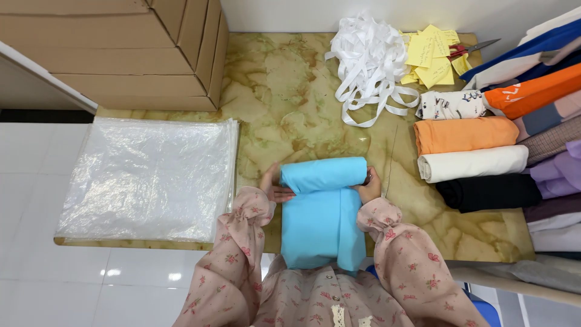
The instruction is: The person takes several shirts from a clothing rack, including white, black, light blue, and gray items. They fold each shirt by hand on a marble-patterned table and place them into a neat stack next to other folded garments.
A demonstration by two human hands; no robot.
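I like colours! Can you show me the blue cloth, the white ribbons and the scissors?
blue cloth (322, 175): head view, on the rolled-up top part.
white ribbons (367, 57): head view, middle of the tangled pile.
scissors (478, 46): head view, on the metal blades.

left hand (273, 184) and right hand (368, 185) level, fingers curled inward, forearms parallel

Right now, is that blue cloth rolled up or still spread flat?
Partly rolled: the blue cloth has a tight roll at its far end, gripped by the left hand and right hand; the near part lies flat.

Brown cardboard boxes (121, 48), yellow paper labels (431, 56)
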